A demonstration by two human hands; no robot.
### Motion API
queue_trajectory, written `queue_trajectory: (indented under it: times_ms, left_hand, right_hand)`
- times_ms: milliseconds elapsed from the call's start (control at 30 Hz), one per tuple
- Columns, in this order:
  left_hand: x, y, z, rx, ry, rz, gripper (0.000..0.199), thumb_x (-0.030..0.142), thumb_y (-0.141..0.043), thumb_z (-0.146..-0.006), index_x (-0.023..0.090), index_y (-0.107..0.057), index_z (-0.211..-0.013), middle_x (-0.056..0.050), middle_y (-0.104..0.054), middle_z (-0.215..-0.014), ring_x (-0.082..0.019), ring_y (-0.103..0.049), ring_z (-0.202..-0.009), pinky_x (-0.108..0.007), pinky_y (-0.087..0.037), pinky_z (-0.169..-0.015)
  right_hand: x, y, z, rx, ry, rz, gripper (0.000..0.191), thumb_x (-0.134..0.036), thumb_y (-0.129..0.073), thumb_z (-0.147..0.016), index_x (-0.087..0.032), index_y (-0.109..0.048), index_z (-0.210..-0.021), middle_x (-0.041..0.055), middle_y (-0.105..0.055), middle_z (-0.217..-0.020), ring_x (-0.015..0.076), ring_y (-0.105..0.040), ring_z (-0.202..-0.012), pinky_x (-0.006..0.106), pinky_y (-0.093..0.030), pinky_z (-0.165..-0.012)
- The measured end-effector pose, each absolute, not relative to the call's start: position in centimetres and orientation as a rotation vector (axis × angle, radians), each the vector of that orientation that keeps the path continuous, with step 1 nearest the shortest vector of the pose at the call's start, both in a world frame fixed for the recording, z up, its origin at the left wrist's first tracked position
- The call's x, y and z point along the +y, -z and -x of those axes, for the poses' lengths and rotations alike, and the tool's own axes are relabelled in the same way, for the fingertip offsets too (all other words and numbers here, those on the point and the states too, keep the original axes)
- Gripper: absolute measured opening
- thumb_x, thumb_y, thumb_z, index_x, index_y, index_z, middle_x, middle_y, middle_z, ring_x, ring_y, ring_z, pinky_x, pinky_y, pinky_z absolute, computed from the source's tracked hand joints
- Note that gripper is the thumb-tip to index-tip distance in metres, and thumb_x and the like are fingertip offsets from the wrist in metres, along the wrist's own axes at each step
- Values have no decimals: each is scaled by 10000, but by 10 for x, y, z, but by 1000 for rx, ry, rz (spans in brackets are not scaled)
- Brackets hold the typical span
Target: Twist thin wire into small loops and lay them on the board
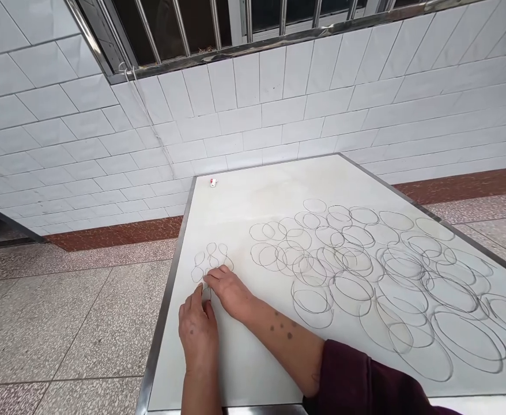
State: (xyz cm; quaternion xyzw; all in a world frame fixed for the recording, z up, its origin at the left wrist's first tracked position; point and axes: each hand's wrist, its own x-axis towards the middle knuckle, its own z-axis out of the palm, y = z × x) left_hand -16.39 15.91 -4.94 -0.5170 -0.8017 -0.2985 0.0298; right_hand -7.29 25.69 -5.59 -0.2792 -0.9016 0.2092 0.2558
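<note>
Thin dark loops form a small group point(211, 248) at the left of the white table point(261, 190). My left hand point(198, 323) is at the near side of this group, its thumb and forefinger bent around a thin loop whose lower end shows between them. My right hand point(228, 290) reaches in from the right, fingertips pressed together at the group's near edge and close to my left fingertips. What the right fingertips hold is too small to make out. Many larger thin rings point(352, 262) lie overlapping across the right half of the table.
A small white and red object point(213, 183) lies near the table's far left corner. Behind the table stands a tiled wall point(244, 124) with a barred window point(253, 26). A white cord point(149, 118) hangs from the window frame. Speckled floor tiles point(101, 311) show at the left.
</note>
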Motion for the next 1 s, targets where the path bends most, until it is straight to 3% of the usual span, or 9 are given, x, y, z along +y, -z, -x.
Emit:
queue_trajectory:
  times_ms: [300, 433, 533, 600, 733, 867, 1000]
  left_hand:
    - [157, 51, 165, -2431, 1110, 1564, 375, 249, -462, -901, 162, -644, -1217, -117, -708, -998, -287, -613, -942, -442, -509, -825]
    - [155, 43, 166, -2370, 1374, 1436, 385, 248, -457, -903, 183, -627, -1242, -100, -708, -1045, -241, -618, -899, -379, -505, -763]
    - [153, 38, 167, -2329, 1699, 1237, 406, 180, -420, -872, 196, -637, -1215, -58, -680, -934, -180, -610, -785, -308, -487, -698]
    - [150, 35, 166, -2332, 1845, 1156, 410, 151, -388, -847, 200, -661, -1149, -21, -632, -821, -150, -570, -673, -280, -470, -647]
    - [131, 33, 154, -2379, 1848, 1280, 372, 151, -392, -816, 207, -711, -997, 19, -559, -656, -143, -525, -571, -264, -439, -580]
    - [99, 42, 139, -2425, 1740, 1461, 343, 160, -421, -798, 206, -729, -944, 23, -560, -605, -156, -538, -548, -273, -442, -568]
    - [74, 57, 133, -2449, 1510, 1566, 367, 171, -388, -823, 197, -712, -993, 13, -588, -639, -168, -575, -587, -280, -460, -588]
  right_hand:
    - [257, 63, 72, -2229, -642, 750, 404, 16, -489, -857, -215, -642, -1152, 71, -651, -1092, 204, -561, -1009, 327, -518, -858]
    - [253, 38, 60, -1789, -876, 860, 285, -154, -418, -964, -234, -668, -1075, 59, -652, -1046, 190, -600, -995, 349, -510, -901]
    - [238, 1, 42, -1420, -1121, 975, 253, -283, -411, -980, -242, -648, -1057, 43, -636, -1082, 168, -618, -876, 307, -527, -736]
    - [222, -21, 27, -1307, -1257, 951, 256, -336, -408, -984, -245, -633, -1064, 35, -639, -1098, 158, -618, -882, 283, -515, -713]
    - [175, -31, -6, -1540, -1507, 895, 222, -280, -447, -955, -214, -657, -977, 14, -642, -865, 124, -592, -682, 250, -479, -619]
    - [126, 5, -45, -1998, -1555, 728, 229, -169, -478, -914, -213, -701, -942, 8, -619, -870, 103, -604, -673, 241, -493, -685]
    - [95, 40, -85, -2199, -1518, 690, 275, -164, -436, -941, -216, -699, -998, 33, -608, -982, 84, -594, -627, 228, -519, -673]
